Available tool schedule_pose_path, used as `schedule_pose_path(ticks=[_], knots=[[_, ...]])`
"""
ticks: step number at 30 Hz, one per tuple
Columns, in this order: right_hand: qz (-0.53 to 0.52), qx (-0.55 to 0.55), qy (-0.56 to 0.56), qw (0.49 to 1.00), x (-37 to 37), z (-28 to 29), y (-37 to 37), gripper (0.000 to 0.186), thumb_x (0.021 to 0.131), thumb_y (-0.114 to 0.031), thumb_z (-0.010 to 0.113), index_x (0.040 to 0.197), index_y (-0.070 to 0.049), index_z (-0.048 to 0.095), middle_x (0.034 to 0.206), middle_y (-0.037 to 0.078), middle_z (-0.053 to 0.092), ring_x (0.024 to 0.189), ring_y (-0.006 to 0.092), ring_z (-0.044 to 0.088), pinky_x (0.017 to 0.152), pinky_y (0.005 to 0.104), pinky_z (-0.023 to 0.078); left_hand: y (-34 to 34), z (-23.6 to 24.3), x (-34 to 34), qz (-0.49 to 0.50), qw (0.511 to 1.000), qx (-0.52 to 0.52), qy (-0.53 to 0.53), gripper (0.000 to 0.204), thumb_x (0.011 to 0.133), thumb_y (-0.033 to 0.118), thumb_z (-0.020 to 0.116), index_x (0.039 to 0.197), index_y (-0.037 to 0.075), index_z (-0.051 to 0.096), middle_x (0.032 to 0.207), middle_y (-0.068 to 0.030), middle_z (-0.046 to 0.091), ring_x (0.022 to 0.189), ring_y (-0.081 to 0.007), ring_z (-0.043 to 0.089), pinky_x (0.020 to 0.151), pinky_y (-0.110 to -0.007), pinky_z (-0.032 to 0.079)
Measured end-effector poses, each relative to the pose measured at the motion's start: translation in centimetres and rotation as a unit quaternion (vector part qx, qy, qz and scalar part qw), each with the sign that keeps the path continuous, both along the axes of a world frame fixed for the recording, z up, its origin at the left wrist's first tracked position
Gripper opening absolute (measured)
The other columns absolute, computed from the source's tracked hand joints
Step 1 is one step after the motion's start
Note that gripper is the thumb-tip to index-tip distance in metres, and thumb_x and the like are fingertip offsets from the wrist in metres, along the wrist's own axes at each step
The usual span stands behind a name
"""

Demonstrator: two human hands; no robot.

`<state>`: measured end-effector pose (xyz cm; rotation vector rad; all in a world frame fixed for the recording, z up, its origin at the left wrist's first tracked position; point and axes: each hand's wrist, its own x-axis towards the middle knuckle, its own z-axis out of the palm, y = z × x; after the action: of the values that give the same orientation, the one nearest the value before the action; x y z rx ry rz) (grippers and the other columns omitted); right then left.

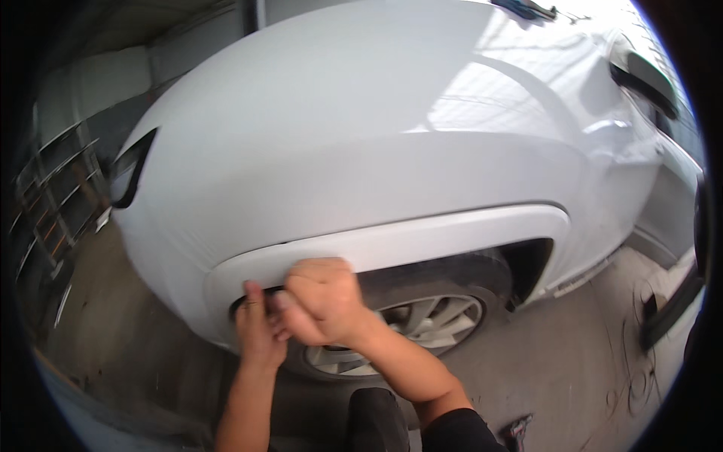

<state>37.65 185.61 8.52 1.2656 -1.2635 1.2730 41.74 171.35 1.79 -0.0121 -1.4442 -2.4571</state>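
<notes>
A pale wheel arch trim (pixel 452 230) runs along the fender (pixel 361 173) of a white car, above the front wheel. At its front end my left hand (pixel 260 328) is closed around the lower lip, one finger pointing up and the others curled, partly out of sight. My right hand (pixel 324 297) is a fist, slightly blurred, against the trim just right of the left hand. Nothing shows in the fist. Behind my right forearm are the black tyre (pixel 493 282) and the silver spoked rim (pixel 452 320). A narrow gap runs between trim and fender.
A dark power tool (pixel 517 429) lies on the floor near my right elbow, with loose cables (pixel 639 384) farther right. My dark-clothed knee (pixel 376 418) is below the wheel. A metal rack (pixel 56 200) stands at left. A side mirror (pixel 648 83) juts out; a blue tool (pixel 523 9) rests atop the car.
</notes>
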Motion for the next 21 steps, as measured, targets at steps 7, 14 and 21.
schedule_pose_path(ticks=[7, 14, 21], knots=[[0.025, -0.005, 0.016, 1.000, 1.2, -0.6, 1.7, 0.016, 0.065, -0.004, 0.060, 0.056, -0.003, 0.046, 0.053, 0.009, 0.042, 0.044, 0.0278, 0.041, 0.040, 0.0376, 0.032, 3.5, 1.2, -1.1, 0.154, 0.977, -0.122, 0.086, 0.049, 0.095, 0.052, 0.044, 0.069, 0.010, 0.046, 0.057, 0.0028, 0.040, 0.042, -0.0058, 0.034, 0.034, -0.021, 0.025], [0.013, -0.022, 0.019, 1.000, 3.8, -1.0, 14.0, 0.026, 0.074, -0.013, 0.053, 0.054, -0.004, 0.040, 0.050, 0.006, 0.037, 0.039, 0.0197, 0.033, 0.036, 0.0333, 0.026, 0.3, 1.4, 0.3, 0.054, 0.998, -0.040, -0.015, 0.052, 0.094, 0.054, 0.045, 0.066, 0.011, 0.039, 0.057, 0.0027, 0.032, 0.041, -0.0051, 0.026, 0.035, -0.020, 0.021], [-0.108, -0.033, -0.034, 0.993, -1.7, 0.6, 18.4, 0.027, 0.078, -0.013, 0.050, 0.057, -0.001, 0.041, 0.051, 0.008, 0.037, 0.042, 0.0218, 0.035, 0.040, 0.0325, 0.027, 1.6, 1.4, 0.0, 0.085, 0.996, -0.040, -0.013, 0.052, 0.094, 0.054, 0.045, 0.063, 0.013, 0.037, 0.055, 0.0036, 0.029, 0.041, -0.0049, 0.025, 0.034, -0.020, 0.020]])
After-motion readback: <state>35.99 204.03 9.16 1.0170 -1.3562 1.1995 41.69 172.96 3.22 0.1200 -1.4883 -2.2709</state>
